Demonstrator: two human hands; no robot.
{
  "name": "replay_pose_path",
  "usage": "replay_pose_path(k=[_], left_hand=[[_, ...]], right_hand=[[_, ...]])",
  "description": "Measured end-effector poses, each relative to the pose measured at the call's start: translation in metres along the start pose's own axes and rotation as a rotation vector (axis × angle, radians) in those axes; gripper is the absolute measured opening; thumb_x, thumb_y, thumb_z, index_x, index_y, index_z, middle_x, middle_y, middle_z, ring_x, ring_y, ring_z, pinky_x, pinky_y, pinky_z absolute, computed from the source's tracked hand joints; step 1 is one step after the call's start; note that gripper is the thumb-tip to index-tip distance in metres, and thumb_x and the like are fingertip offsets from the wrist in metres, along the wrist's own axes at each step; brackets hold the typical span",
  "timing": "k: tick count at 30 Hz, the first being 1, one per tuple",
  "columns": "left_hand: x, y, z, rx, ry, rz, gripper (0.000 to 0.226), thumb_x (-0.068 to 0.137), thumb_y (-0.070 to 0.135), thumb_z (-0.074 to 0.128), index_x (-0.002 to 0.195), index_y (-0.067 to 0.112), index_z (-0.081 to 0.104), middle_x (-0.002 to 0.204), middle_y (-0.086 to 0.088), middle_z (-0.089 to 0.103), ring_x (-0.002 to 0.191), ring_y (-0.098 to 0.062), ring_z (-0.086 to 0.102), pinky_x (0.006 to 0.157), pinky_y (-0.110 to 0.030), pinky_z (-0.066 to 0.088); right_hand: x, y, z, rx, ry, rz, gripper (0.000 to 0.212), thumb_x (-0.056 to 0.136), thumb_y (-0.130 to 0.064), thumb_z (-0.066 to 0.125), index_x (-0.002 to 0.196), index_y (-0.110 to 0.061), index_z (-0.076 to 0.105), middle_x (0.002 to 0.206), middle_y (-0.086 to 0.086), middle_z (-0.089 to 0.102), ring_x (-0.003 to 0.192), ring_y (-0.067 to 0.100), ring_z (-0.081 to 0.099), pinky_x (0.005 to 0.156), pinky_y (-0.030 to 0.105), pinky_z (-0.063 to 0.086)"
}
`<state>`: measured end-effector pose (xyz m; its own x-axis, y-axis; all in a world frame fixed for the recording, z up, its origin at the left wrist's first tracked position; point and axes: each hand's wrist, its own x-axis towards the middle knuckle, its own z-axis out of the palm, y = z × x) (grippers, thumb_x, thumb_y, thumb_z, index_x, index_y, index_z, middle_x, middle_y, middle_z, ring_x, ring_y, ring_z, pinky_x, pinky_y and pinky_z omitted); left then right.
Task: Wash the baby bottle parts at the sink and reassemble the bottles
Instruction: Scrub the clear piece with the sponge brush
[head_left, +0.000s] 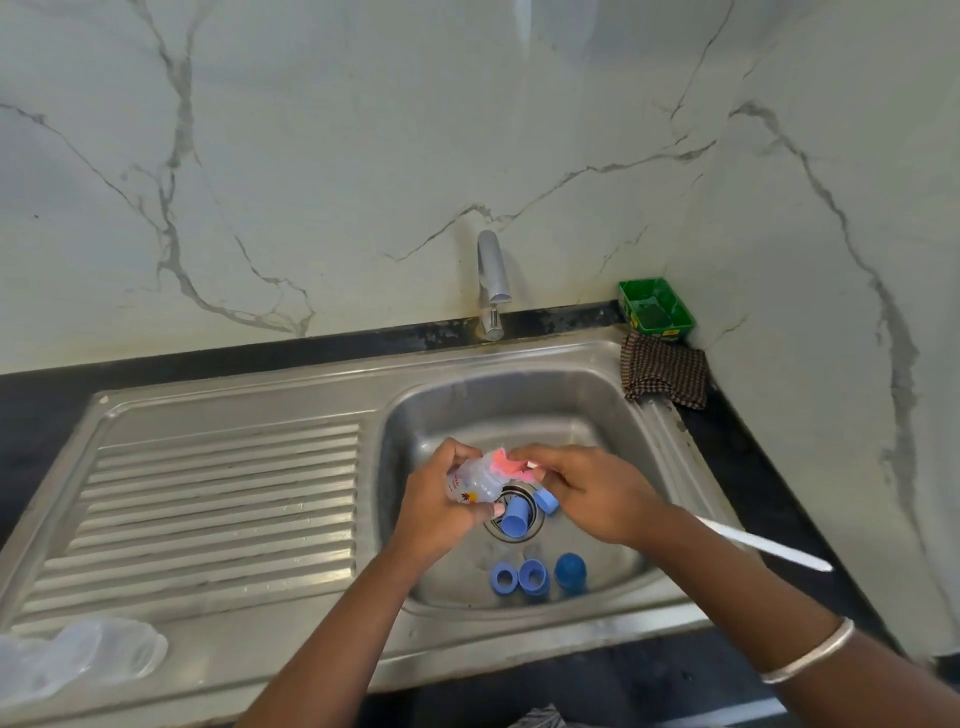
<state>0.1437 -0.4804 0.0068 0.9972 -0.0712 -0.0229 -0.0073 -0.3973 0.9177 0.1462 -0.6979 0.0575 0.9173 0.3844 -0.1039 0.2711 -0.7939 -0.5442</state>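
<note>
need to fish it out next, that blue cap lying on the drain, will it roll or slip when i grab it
The blue cap lies on its side over the drain strainer, so a nudge would probably roll it. Its plastic looks smooth, so it may be slippery if wet. It seems small, hollow and likely light.

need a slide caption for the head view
Left hand holds clear bottle; right hand works pink brush in, over sink.

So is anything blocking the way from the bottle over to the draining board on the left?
Nothing visible does. The left hand holds the bottle over the sink basin, and the ribbed draining board beside it is bare along that path. The crumpled clear plastic lies only at its near corner.
</note>
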Motion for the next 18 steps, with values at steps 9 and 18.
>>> replay_pose_path(k=[9,18], left_hand=[[-0.012,0.001,0.002,0.124,-0.049,0.091,0.054,0.057,0.013,0.091,0.095,0.034,0.059,0.089,0.011,0.069,0.080,-0.007,0.067,0.069,-0.025,0.055],[-0.013,-0.003,-0.009,0.149,-0.030,0.191,0.050,0.059,0.006,0.088,0.096,0.027,0.061,0.092,0.012,0.070,0.083,-0.004,0.067,0.069,-0.024,0.055]], right_hand=[[0.008,-0.025,-0.007,-0.461,-0.047,-0.063,0.038,0.091,-0.036,0.045,0.124,-0.052,0.054,0.106,-0.006,0.067,0.096,0.022,0.065,0.065,0.030,0.036],[0.016,-0.026,-0.026,0.100,-0.198,0.178,0.016,0.083,-0.017,0.069,0.099,-0.018,0.064,0.083,-0.004,0.063,0.075,0.014,0.057,0.066,0.028,0.044]])
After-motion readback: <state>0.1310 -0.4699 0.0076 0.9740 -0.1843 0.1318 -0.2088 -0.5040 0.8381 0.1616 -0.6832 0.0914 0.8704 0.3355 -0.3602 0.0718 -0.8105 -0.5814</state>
